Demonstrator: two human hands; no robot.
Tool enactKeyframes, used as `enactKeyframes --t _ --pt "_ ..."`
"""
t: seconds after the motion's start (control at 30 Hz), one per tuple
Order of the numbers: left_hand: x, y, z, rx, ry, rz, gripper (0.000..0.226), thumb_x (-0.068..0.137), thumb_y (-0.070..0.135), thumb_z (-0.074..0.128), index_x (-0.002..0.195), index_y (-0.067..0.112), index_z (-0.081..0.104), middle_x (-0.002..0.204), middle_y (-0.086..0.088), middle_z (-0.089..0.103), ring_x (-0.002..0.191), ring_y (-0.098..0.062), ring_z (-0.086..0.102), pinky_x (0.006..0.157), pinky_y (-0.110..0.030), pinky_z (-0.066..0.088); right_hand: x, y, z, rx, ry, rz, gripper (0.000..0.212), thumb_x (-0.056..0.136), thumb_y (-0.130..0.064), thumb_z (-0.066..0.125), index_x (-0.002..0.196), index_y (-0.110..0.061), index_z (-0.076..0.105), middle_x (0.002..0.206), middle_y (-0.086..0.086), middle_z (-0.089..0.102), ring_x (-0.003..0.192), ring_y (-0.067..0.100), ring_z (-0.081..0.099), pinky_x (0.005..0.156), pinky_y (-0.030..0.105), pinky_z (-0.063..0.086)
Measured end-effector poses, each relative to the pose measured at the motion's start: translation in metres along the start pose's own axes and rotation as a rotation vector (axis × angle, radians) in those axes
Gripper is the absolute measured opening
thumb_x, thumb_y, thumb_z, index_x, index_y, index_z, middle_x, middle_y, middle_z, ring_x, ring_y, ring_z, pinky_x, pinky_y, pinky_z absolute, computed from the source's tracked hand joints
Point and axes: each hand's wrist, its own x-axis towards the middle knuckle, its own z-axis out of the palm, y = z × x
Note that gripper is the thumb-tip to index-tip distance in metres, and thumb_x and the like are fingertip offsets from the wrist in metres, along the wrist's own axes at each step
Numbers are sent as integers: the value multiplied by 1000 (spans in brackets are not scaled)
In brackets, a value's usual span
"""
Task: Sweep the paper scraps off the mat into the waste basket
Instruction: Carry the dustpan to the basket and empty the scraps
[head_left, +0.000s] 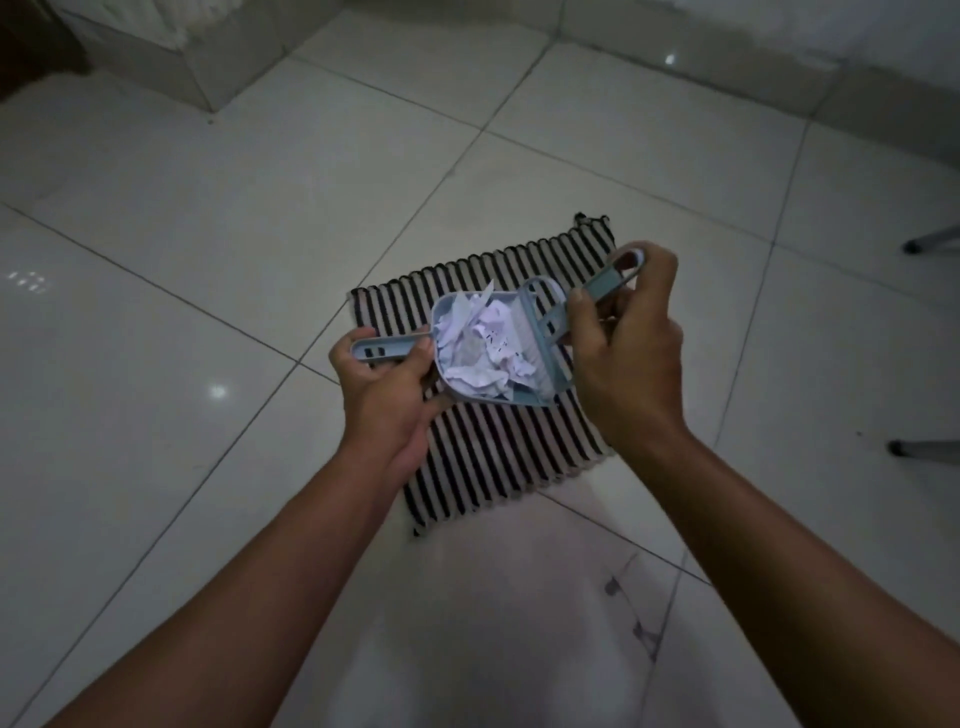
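The floor (156, 218) is laid with large glossy white tiles, set apart by thin dark joints that run slantwise across the view. The room is dim. Small bright spots of light (218, 391) shine off the tiles at the left and near the far wall (753, 36), which is pale with a tiled foot. At the far left a tiled corner block (171, 62) stands on the floor. Two metal legs (930, 240) with dark feet reach in from the right edge. Dark smudges (613, 586) mark one near tile.
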Motion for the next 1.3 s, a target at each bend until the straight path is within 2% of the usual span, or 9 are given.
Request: enactKeyframes --t 0.13,0.37,0.57,0.63,0.83,0.9,0.97,1.07,1.3 --pt "-48 47 29 25 -17 -17 49 95 -3 60 121 27 32 110 -9 66 80 -16 71 61 -40 62 3 -50 -54 30 -3 16 30 100 -22 55 123 -20 36 81 -4 64 60 3 63 47 14 46" --pt "-148 166 95 -8 -21 -37 46 94 -4 60 116 26 34 107 -7 65 78 -16 69 56 -35 60 27 -186 -154 77 51 47 25 99 -20 58 113 -26 38 69 -6 59 55 1 59 44 12 41" --pt "-237 266 164 -25 -75 -73 46 93 -4 61 117 27 36 111 -10 66 84 -20 70 60 -41 62 49 -305 -259 31 102 32 26 98 -20 59 110 -29 38 66 -6 58 58 8 61 44 19 46" --pt "-270 294 184 -25 -83 -79 45 94 -5 60 116 27 37 113 -12 66 85 -21 70 62 -42 62 51 -340 -294 11 127 19 27 98 -19 60 109 -28 37 66 -5 58 58 7 61 43 15 43" --pt "-372 360 235 11 -155 -128 43 94 -6 58 116 24 38 107 -10 65 87 -25 67 54 -37 61 42 -419 -396 -59 117 27 23 98 -21 59 109 -26 39 64 -1 57 55 12 59 43 27 47" --pt "-402 377 247 36 -177 -133 43 94 -7 58 118 23 38 102 -8 65 85 -24 67 54 -37 61 30 -441 -426 -70 167 55 23 97 -20 60 110 -22 41 61 -2 55 53 12 57 43 22 44" --pt "-429 391 256 52 -223 -143 40 95 -7 56 115 23 39 100 -7 67 85 -23 66 52 -35 61 16 -463 -456 -70 242 93 24 97 -18 61 110 -23 41 61 0 57 54 11 58 46 19 43" --pt "-454 408 263 90 -337 -193 37 95 -7 56 109 25 42 103 -8 69 85 -22 69 54 -34 61 -7 -490 -489 -77 320 170 27 96 -22 61 111 -28 40 65 3 61 57 13 63 53 30 50" --pt "-478 430 274 301 -633 -336 45 95 -6 57 123 23 38 110 -19 64 89 -29 68 65 -47 63 -75 -531 -515 -99 598 348 28 97 -21 61 118 -24 44 67 -12 57 59 -3 58 53 10 41"
